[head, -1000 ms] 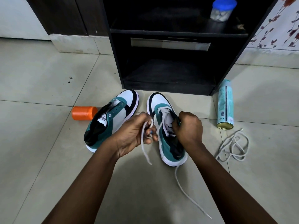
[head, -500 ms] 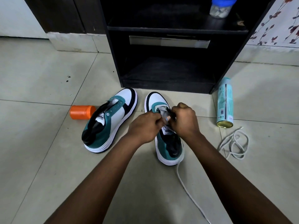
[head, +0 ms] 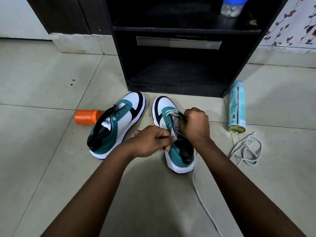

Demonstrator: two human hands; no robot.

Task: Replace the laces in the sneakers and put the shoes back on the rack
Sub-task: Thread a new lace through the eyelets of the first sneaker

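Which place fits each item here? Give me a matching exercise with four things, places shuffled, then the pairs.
Things:
1. orange container
2. spray can
3. loose lace
4. blue-lidded jar

Places:
A. on the rack's upper shelf
B. bundled on the floor, far right
C. lying right of the rack's foot
D. lying left of the unlaced sneaker

Pairs: 1-D, 2-C, 3-B, 4-A

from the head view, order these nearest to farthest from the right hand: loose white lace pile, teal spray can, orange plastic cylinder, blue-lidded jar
From the right hand:
1. Teal spray can, lying on the floor to its right.
2. Loose white lace pile, right and nearer the person.
3. Orange plastic cylinder, far left.
4. Blue-lidded jar, on the upper shelf.
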